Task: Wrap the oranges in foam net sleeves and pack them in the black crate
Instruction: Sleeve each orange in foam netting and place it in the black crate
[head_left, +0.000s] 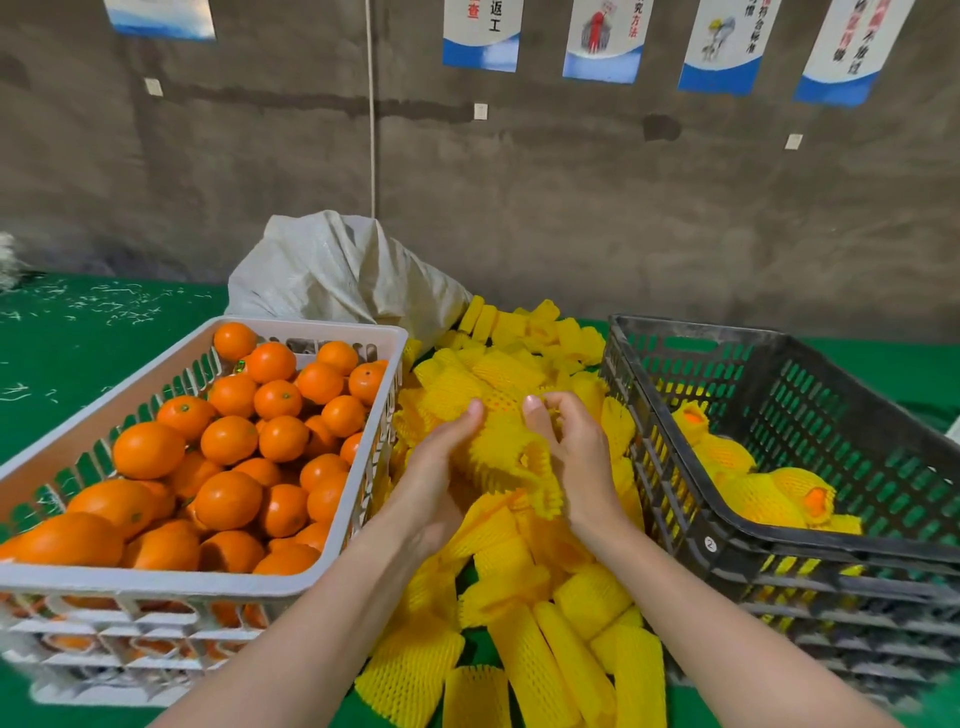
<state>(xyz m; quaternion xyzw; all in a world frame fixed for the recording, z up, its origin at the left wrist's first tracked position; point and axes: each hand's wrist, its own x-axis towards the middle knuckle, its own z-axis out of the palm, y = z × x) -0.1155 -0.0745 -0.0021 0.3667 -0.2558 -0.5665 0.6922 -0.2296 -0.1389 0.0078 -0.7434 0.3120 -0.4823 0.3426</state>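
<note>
Watching the head feed from my station, I've got both hands together at the middle of the frame. The left hand (441, 462) grips a yellow foam net sleeve (506, 452) from its 9 o'clock side, thumb laid up over the top. The right hand (579, 447) curls its fingers round the same sleeve from 3 o'clock, thumb tip up beside the other one. The sleeve is bunched between the two palms, and I cannot tell whether fruit is inside it.

Underneath, running from 12 down to 6 o'clock, a loose pile of sleeves (545, 654) covers the green tabletop (78, 353). At 9 o'clock of the hands, the white crate (171, 577) stands heaped with bare oranges (228, 441), its wall just beside the left forearm. At 3 o'clock, the black crate (779, 551) sits with its rim near the right wrist. A few wrapped oranges (763, 493) lie inside it, peel showing at the sleeve ends. At 12 o'clock, behind the pile, a pale sack (332, 270) slumps by the wall.
</note>
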